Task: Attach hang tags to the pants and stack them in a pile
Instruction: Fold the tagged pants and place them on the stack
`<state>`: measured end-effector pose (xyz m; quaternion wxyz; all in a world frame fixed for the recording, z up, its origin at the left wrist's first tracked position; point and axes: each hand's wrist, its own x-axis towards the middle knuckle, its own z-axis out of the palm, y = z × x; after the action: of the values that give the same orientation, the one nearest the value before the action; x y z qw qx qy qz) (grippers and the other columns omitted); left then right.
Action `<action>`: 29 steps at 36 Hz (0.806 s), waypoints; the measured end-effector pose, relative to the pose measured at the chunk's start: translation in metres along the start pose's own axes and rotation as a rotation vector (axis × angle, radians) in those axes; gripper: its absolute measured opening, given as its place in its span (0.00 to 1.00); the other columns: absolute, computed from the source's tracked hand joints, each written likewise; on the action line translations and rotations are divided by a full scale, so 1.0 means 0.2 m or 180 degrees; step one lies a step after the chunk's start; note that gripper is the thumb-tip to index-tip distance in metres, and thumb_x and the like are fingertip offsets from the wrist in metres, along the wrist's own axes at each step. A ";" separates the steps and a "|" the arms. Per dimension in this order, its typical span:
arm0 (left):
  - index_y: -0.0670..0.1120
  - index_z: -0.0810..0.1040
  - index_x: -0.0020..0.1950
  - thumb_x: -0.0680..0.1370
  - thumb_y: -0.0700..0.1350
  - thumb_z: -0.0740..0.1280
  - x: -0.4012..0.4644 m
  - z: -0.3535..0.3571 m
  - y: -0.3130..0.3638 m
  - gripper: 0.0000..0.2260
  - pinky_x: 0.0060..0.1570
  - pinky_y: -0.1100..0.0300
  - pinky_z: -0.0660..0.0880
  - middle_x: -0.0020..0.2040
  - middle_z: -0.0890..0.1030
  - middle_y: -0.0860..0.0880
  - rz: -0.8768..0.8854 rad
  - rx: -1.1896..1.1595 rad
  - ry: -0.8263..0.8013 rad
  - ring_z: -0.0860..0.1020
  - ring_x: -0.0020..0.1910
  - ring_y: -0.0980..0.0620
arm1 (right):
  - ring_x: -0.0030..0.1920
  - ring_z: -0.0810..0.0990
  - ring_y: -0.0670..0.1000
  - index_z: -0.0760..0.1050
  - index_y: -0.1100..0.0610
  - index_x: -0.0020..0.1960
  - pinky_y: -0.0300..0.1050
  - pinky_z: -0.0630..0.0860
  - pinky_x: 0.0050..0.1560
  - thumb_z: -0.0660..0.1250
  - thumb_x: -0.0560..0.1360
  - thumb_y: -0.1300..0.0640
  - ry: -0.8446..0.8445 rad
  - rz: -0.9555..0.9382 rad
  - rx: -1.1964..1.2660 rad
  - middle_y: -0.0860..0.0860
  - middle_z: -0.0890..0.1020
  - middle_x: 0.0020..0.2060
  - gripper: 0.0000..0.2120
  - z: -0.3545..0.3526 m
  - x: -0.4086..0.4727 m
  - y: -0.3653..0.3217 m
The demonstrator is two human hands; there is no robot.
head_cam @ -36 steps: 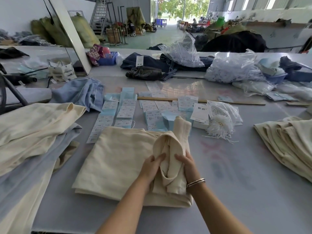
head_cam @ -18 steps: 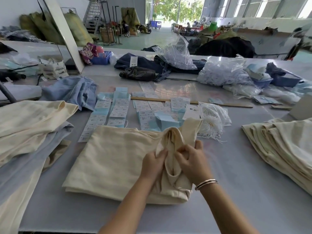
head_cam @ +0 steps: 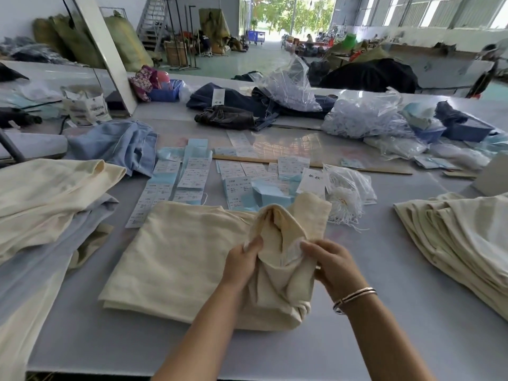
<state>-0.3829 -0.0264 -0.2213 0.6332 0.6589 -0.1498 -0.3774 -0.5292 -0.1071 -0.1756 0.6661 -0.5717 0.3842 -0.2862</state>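
Folded cream pants (head_cam: 176, 259) lie on the grey table (head_cam: 384, 339) in front of me. My left hand (head_cam: 242, 262) grips the lifted waist end of the pants, thumb on the fabric. My right hand (head_cam: 330, 264) pinches the other side of that opening, where a white inner label shows. Several paper hang tags (head_cam: 192, 174) in white and light blue are spread just beyond the pants. A bundle of white tag strings (head_cam: 343, 199) in a clear bag lies to the right of them. A pile of cream pants (head_cam: 461, 243) sits at the right.
Cream and pale blue garments (head_cam: 46, 204) are heaped at the left edge. A blue garment (head_cam: 118, 144), dark jeans (head_cam: 228, 114), clear plastic bags (head_cam: 362, 116) and a long wooden ruler (head_cam: 357, 168) lie farther back. Blue bins (head_cam: 467, 130) stand at the far right.
Both hands have pulled the waist end of the pants wider open, and the white inner label now shows by my right hand. My head has turned slightly.
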 end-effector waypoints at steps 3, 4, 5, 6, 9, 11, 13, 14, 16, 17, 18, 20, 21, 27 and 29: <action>0.38 0.80 0.58 0.78 0.49 0.67 -0.01 -0.03 -0.05 0.16 0.52 0.51 0.79 0.51 0.84 0.41 -0.0393 -0.0784 -0.0227 0.82 0.52 0.43 | 0.33 0.81 0.52 0.81 0.65 0.43 0.41 0.79 0.33 0.69 0.69 0.62 -0.0119 0.0402 0.1104 0.59 0.82 0.35 0.07 -0.02 -0.02 0.05; 0.38 0.80 0.59 0.78 0.50 0.67 -0.01 -0.03 -0.07 0.17 0.48 0.53 0.79 0.51 0.84 0.41 -0.0452 -0.0881 -0.0296 0.83 0.52 0.43 | 0.33 0.81 0.53 0.80 0.67 0.44 0.42 0.80 0.34 0.68 0.68 0.61 -0.0169 0.0444 0.1243 0.60 0.82 0.36 0.09 -0.01 -0.02 0.08; 0.38 0.79 0.59 0.77 0.50 0.67 -0.02 -0.03 -0.08 0.18 0.47 0.54 0.79 0.51 0.84 0.41 -0.0495 -0.0924 -0.0334 0.83 0.52 0.43 | 0.35 0.81 0.54 0.80 0.67 0.45 0.43 0.81 0.36 0.68 0.67 0.61 -0.0195 0.0462 0.1359 0.61 0.82 0.37 0.10 -0.01 -0.02 0.10; 0.37 0.79 0.59 0.77 0.51 0.67 -0.02 -0.03 -0.09 0.18 0.47 0.53 0.79 0.52 0.84 0.40 -0.0527 -0.0950 -0.0339 0.82 0.52 0.42 | 0.36 0.81 0.55 0.79 0.68 0.46 0.44 0.81 0.38 0.68 0.68 0.61 -0.0212 0.0460 0.1454 0.62 0.82 0.38 0.11 0.00 -0.03 0.13; 0.36 0.79 0.58 0.76 0.51 0.67 -0.01 -0.04 -0.12 0.20 0.53 0.50 0.78 0.52 0.84 0.40 -0.0540 -0.0941 -0.0242 0.81 0.54 0.41 | 0.39 0.80 0.56 0.78 0.69 0.48 0.45 0.80 0.41 0.66 0.69 0.61 -0.0235 0.0399 0.1607 0.63 0.80 0.41 0.12 0.02 -0.04 0.18; 0.36 0.80 0.58 0.75 0.52 0.67 -0.01 -0.04 -0.13 0.21 0.50 0.51 0.79 0.51 0.84 0.39 -0.0526 -0.0965 -0.0235 0.82 0.53 0.41 | 0.39 0.80 0.56 0.78 0.69 0.48 0.45 0.80 0.41 0.66 0.69 0.62 -0.0273 0.0353 0.1682 0.63 0.80 0.41 0.12 0.03 -0.04 0.20; 0.37 0.80 0.57 0.74 0.54 0.67 -0.03 -0.05 -0.14 0.22 0.43 0.55 0.80 0.50 0.84 0.39 -0.0551 -0.1037 -0.0322 0.83 0.50 0.42 | 0.37 0.80 0.54 0.78 0.68 0.46 0.43 0.80 0.39 0.66 0.69 0.62 -0.0297 0.0326 0.1684 0.61 0.80 0.39 0.10 0.03 -0.05 0.21; 0.37 0.80 0.57 0.74 0.55 0.67 -0.04 -0.05 -0.15 0.23 0.41 0.55 0.80 0.51 0.84 0.39 -0.0578 -0.1077 -0.0375 0.83 0.50 0.42 | 0.36 0.80 0.53 0.79 0.67 0.44 0.42 0.80 0.38 0.66 0.69 0.62 -0.0296 0.0319 0.1672 0.61 0.80 0.38 0.09 0.03 -0.06 0.21; 0.36 0.79 0.59 0.77 0.54 0.65 -0.04 -0.06 -0.17 0.22 0.47 0.49 0.80 0.52 0.83 0.37 -0.0647 -0.1119 -0.0438 0.82 0.52 0.39 | 0.35 0.80 0.51 0.80 0.65 0.41 0.42 0.80 0.35 0.67 0.68 0.62 -0.0252 0.0300 0.1648 0.59 0.78 0.37 0.06 0.04 -0.06 0.21; 0.36 0.79 0.60 0.78 0.53 0.64 -0.05 -0.07 -0.17 0.21 0.50 0.46 0.79 0.53 0.82 0.36 -0.0682 -0.1111 -0.0450 0.81 0.52 0.38 | 0.35 0.80 0.50 0.80 0.65 0.40 0.41 0.79 0.35 0.68 0.67 0.62 -0.0202 0.0274 0.1594 0.58 0.78 0.37 0.05 0.04 -0.07 0.22; 0.37 0.79 0.60 0.79 0.52 0.64 -0.05 -0.07 -0.16 0.20 0.51 0.45 0.79 0.52 0.82 0.36 -0.0694 -0.1074 -0.0471 0.81 0.51 0.38 | 0.36 0.79 0.50 0.80 0.64 0.40 0.41 0.79 0.36 0.69 0.67 0.62 -0.0142 0.0223 0.1468 0.58 0.77 0.38 0.05 0.05 -0.07 0.22; 0.37 0.79 0.59 0.75 0.51 0.68 -0.06 -0.07 -0.13 0.20 0.46 0.51 0.80 0.50 0.83 0.38 -0.0509 -0.0865 -0.0663 0.82 0.48 0.42 | 0.39 0.79 0.49 0.81 0.64 0.39 0.40 0.79 0.39 0.71 0.66 0.61 -0.0057 0.0050 0.1119 0.56 0.76 0.42 0.06 0.05 -0.06 0.21; 0.39 0.79 0.60 0.72 0.51 0.71 -0.06 -0.07 -0.11 0.21 0.46 0.53 0.79 0.51 0.84 0.40 -0.0303 -0.0668 -0.0858 0.83 0.49 0.44 | 0.40 0.80 0.50 0.81 0.63 0.38 0.41 0.80 0.41 0.71 0.67 0.61 -0.0048 -0.0036 0.0974 0.54 0.76 0.42 0.05 0.06 -0.06 0.21; 0.46 0.77 0.62 0.67 0.53 0.74 -0.12 -0.02 -0.04 0.25 0.60 0.49 0.76 0.54 0.84 0.47 0.0537 0.0037 -0.1035 0.81 0.55 0.48 | 0.42 0.78 0.51 0.81 0.58 0.37 0.44 0.77 0.45 0.66 0.75 0.66 -0.0069 -0.0407 0.0288 0.53 0.74 0.44 0.10 0.06 -0.08 0.20; 0.47 0.76 0.64 0.66 0.55 0.75 -0.12 -0.01 -0.05 0.29 0.61 0.48 0.75 0.56 0.83 0.47 0.0545 -0.0014 -0.1018 0.80 0.57 0.48 | 0.42 0.77 0.52 0.79 0.57 0.37 0.47 0.76 0.45 0.71 0.73 0.60 -0.0125 -0.0543 -0.0030 0.56 0.73 0.45 0.06 0.07 -0.09 0.20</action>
<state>-0.4005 -0.0063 -0.2225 0.6326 0.5740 -0.3033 -0.4223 -0.5303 -0.0777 -0.2108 0.6440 -0.6110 0.3223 -0.3288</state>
